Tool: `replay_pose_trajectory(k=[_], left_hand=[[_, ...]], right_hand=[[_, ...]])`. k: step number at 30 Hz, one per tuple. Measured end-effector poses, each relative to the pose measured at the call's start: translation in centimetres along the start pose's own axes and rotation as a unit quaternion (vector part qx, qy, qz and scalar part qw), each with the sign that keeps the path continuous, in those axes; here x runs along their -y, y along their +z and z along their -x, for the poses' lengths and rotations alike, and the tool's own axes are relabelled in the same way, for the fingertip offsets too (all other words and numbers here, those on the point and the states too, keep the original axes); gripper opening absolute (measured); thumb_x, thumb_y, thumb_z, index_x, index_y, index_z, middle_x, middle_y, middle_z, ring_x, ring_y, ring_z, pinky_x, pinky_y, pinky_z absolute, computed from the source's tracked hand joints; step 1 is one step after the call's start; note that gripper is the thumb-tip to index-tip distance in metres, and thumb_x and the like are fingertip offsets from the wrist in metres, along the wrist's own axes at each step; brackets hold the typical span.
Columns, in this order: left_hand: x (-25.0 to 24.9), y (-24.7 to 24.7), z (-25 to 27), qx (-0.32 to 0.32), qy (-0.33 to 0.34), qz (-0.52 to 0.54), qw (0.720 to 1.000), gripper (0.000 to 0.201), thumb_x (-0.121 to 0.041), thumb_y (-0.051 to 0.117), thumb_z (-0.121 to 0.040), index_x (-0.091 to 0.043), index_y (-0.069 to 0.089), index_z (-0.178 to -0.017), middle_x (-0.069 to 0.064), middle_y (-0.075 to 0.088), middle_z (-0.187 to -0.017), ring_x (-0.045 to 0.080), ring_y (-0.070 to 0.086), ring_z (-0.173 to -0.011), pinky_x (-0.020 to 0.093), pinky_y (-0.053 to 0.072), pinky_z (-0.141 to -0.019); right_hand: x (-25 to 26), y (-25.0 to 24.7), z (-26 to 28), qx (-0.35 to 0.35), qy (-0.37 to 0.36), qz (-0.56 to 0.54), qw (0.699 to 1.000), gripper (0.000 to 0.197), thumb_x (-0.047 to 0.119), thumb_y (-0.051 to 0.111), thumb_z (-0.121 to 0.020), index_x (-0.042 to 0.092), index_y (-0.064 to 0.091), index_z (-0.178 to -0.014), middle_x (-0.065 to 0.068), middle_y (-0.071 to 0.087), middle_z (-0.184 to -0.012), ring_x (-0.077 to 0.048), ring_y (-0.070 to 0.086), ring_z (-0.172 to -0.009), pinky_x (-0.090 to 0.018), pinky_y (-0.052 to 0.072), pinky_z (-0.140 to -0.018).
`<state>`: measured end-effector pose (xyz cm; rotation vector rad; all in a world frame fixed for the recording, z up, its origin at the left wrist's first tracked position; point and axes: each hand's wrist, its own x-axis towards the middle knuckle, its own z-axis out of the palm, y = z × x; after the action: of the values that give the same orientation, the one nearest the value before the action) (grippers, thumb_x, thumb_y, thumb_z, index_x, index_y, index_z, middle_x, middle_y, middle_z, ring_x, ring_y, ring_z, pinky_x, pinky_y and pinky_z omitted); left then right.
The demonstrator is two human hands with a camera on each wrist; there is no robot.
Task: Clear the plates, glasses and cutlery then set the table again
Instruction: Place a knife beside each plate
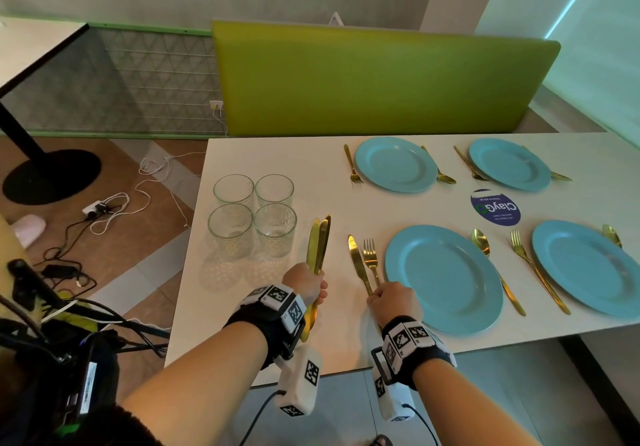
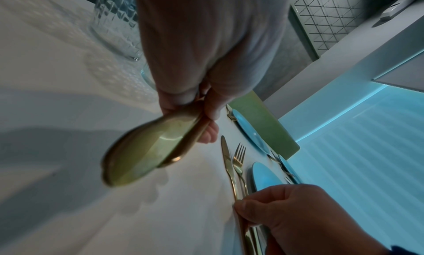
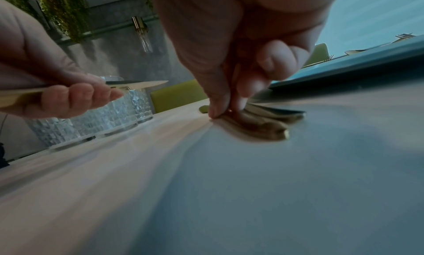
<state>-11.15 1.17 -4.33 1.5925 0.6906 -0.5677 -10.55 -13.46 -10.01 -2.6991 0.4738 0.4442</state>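
— Holding how many knives in the left hand (image 1: 306, 284)?
— Three gold knives (image 1: 320, 243), fist wrapped round their handles, blades past the knuckles.
— And the right hand (image 1: 393, 301)?
— Pinching the near handle end of one knife (image 1: 356, 262) lying beside one fork (image 1: 370, 260). Four plates (image 1: 443, 277) lie beyond that pinch, four glasses (image 1: 254, 215) ahead of the left fist.

White table (image 1: 263, 310). Lying on it: four blue plates (image 1: 443, 279), two far, two near; four clear glasses (image 1: 252, 217) grouped square at left; gold knife (image 1: 358, 263) and fork (image 1: 371, 260) side by side left of near plate; gold spoons (image 1: 481, 241) and forks beside the plates; round blue sticker (image 1: 496, 207) between the plates.
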Motion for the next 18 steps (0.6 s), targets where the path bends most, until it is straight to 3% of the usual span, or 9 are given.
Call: replay_pose_trajectory(k=[9, 14, 18], left_hand=[[-0.1, 0.0, 0.0, 0.002, -0.011, 0.002, 1.0, 0.038, -0.013, 0.033, -0.103, -0.012, 0.035, -0.064, 0.002, 0.04, -0.066, 0.01, 0.038, -0.055, 0.015, 0.033, -0.049], [-0.2, 0.0, 0.0, -0.006, 0.001, -0.005, 1.0, 0.037, -0.014, 0.034, -0.102, -0.013, 0.036, -0.066, 0.001, 0.042, -0.066, 0.009, 0.04, -0.054, 0.013, 0.035, -0.047], [-0.1, 0.1, 0.0, -0.007, 0.005, -0.005, 1.0, 0.037, -0.013, 0.034, -0.102, -0.013, 0.035, -0.066, 0.001, 0.043, -0.066, 0.009, 0.04, -0.054, 0.013, 0.035, -0.046]], right_hand=[[0.0, -0.2, 0.1, 0.0, 0.003, -0.009, 1.0, 0.022, 0.027, 0.053, -0.092, 0.016, 0.07, -0.101, -0.006, 0.07, -0.1, -0.023, 0.065, -0.093, -0.027, 0.05, -0.074], [-0.5, 0.0, 0.6, -0.004, -0.001, -0.018, 1.0, 0.021, 0.028, 0.055, -0.09, 0.017, 0.07, -0.1, -0.004, 0.07, -0.097, -0.018, 0.058, -0.079, -0.026, 0.049, -0.073], [-0.9, 0.3, 0.9, -0.007, 0.001, -0.02, 1.0, 0.02, 0.027, 0.055, -0.09, 0.018, 0.07, -0.1, -0.003, 0.07, -0.096, -0.017, 0.058, -0.078, -0.024, 0.048, -0.071]])
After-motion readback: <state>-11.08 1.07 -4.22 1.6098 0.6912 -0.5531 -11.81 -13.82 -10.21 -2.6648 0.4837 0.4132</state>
